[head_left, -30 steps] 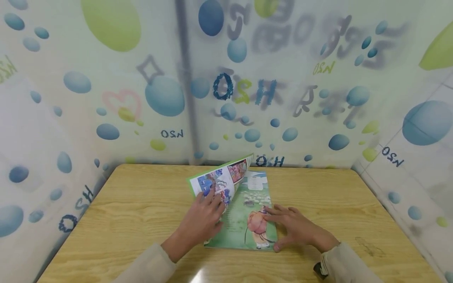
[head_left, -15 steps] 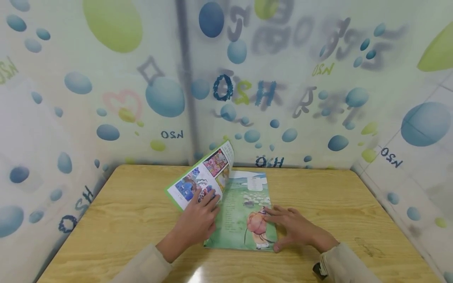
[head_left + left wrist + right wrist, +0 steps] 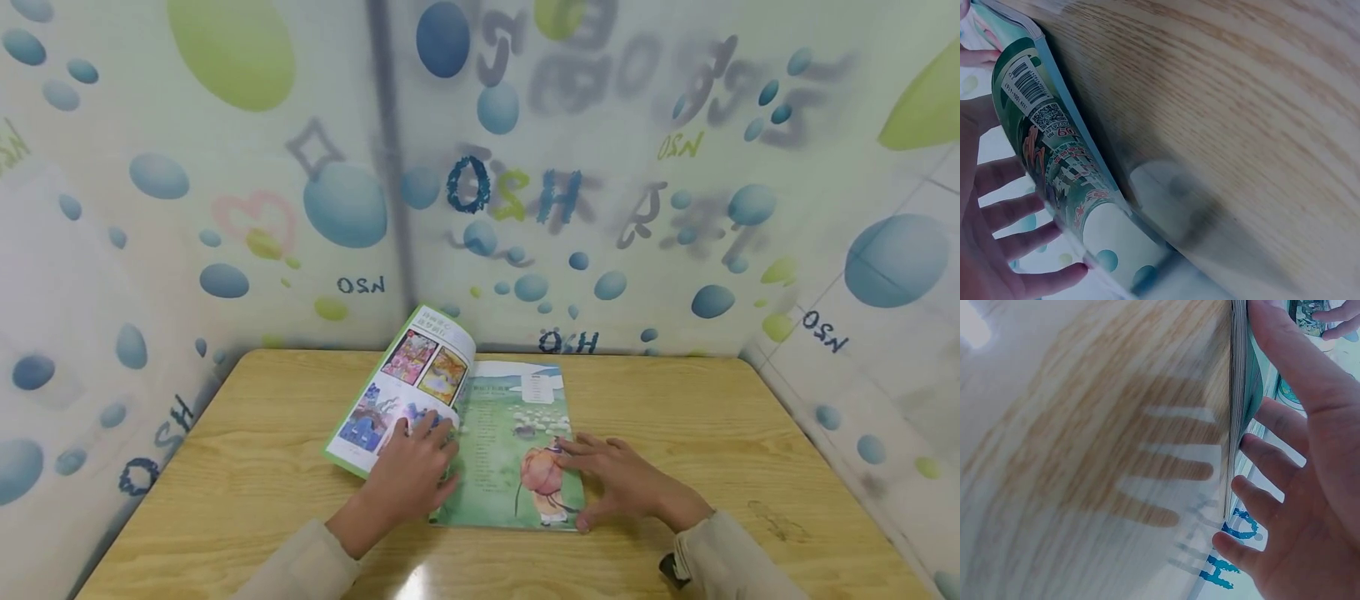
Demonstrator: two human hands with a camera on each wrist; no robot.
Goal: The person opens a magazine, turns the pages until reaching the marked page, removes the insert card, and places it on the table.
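A thin picture book (image 3: 491, 458) lies on the wooden table with its green-edged cover (image 3: 401, 375) swung up and leftward, curved along the fold. Small colour pictures fill the cover's inner side; the page beneath is green, with a figure in pink. Spread fingers of my left hand (image 3: 408, 462) rest against that inner side. In the left wrist view, the outer side carries a barcode (image 3: 1025, 81), and the fingers lie behind its edge. My right hand (image 3: 626, 479) holds the page flat, fingertips on its right edge. The right wrist view shows the extended fingers (image 3: 1269, 462) along the stacked page edges.
The wooden table (image 3: 270, 442) ends at a back wall (image 3: 510, 258) printed with blue and green drops and mirrored letters. Side panels (image 3: 900, 333) enclose it left and right. A dark item (image 3: 675, 571) shows by the right sleeve cuff.
The cover has swung further left and lies wider open, showing more of its pictures and of the green page. My left hand moved slightly left with it. The right hand has stayed in place.
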